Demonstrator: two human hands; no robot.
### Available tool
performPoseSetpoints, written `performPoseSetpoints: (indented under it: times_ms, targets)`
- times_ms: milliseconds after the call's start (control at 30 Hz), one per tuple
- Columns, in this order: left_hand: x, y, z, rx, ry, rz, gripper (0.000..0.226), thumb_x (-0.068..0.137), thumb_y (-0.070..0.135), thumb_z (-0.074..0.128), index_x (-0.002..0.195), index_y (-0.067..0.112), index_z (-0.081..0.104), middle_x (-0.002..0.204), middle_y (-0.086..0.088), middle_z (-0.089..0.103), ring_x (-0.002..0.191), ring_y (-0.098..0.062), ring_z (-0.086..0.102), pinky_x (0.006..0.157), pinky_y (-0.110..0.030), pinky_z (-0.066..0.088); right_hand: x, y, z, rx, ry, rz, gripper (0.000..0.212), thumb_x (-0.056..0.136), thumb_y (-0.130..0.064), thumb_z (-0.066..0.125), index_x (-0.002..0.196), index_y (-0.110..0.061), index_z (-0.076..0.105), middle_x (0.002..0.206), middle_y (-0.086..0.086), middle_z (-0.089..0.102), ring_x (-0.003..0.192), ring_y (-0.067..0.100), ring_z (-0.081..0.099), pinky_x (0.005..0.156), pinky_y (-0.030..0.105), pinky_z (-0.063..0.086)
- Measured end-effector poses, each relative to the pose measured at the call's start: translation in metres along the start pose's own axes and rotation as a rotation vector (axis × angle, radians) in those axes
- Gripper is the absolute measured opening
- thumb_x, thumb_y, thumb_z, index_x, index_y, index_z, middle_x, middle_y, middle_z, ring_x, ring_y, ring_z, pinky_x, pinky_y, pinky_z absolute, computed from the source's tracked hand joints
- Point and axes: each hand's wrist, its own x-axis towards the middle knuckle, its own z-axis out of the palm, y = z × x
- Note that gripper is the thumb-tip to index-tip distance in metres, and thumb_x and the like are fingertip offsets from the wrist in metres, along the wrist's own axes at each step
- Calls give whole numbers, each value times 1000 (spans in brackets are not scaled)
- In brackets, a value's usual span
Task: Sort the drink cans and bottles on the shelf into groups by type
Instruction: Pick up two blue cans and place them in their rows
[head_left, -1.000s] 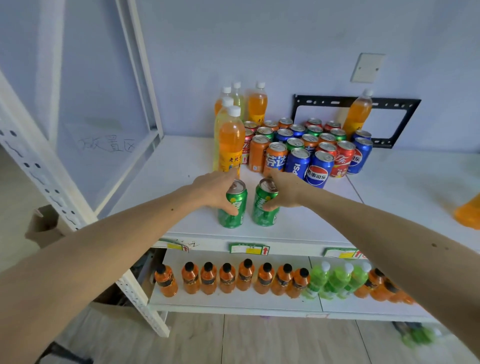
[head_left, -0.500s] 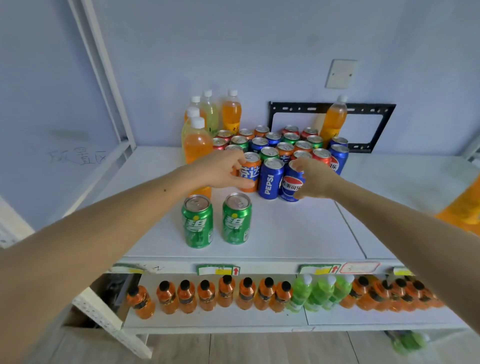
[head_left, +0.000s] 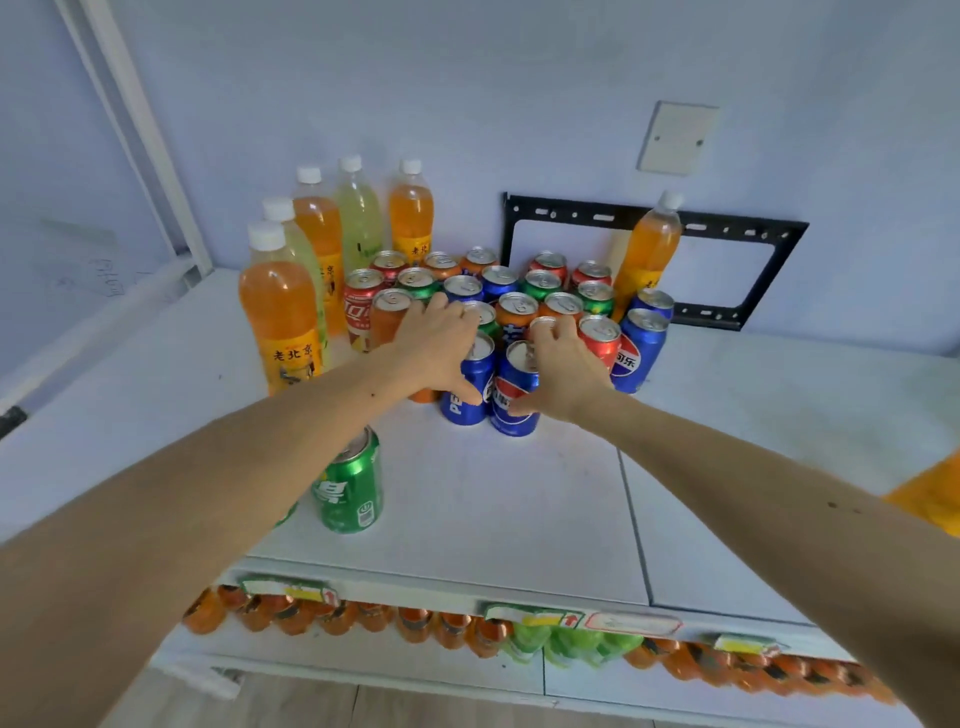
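Blue cola cans (head_left: 514, 389) stand at the front of the mixed can cluster (head_left: 519, 296), where we spread our left hand (head_left: 439, 345) and right hand (head_left: 563, 371) loosely over rigid, probably slippery cans, best gripped round their sides.

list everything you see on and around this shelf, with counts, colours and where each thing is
green cans: two, front left, one mostly hidden by the forearm
mixed cans: about twenty, red, orange, green, blue, packed at the back
tall bottles: six, orange and pale yellow, five back left, one back right
small bottles: many, orange and green, lower shelf
black bracket: one, on the wall
left hand: over the cans
right hand: over the blue cans
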Motion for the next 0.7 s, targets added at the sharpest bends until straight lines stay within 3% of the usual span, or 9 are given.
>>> performPoseSetpoints:
  times_ms: [167,300,433,567,700]
  targets:
    - [1,12,8,77,71,-71,98,61,67,75,134,12,39,132,-8,51,122,-27,43,101,-43,35,-2,2,8,41,32,-29,86,61,-46,85,126,-16,37,128,8,47,106,23,56,74,32,56]
    - [-5,16,9,78,89,-132,90,58,69,75,124,13,51,120,-7,55,113,-26,44,94,-39,37,-13,8,6,122,-22,-43,77,67,-40,84,121,-19,33,111,3,61,92,21,62,67,33,55]
    - [-19,24,5,36,126,-77,85,54,64,79,121,17,54,119,-6,53,111,-26,44,89,-38,42,-37,30,-8,187,-38,9,75,67,-37,84,118,-22,33,111,0,59,96,20,60,71,35,54]
    - [-33,51,-9,-209,124,33,87,51,51,87,122,19,50,122,-7,49,113,-26,46,85,-39,49,-70,70,-36,251,-55,94,84,64,-30,87,128,-20,33,121,4,58,108,27,60,83,36,54]
    - [-36,95,-21,-478,12,203,78,51,38,91,116,23,50,117,2,61,105,-19,58,82,-38,54,-108,116,-56,272,-78,181,80,65,-22,87,130,-17,41,128,6,57,114,24,55,86,31,48]
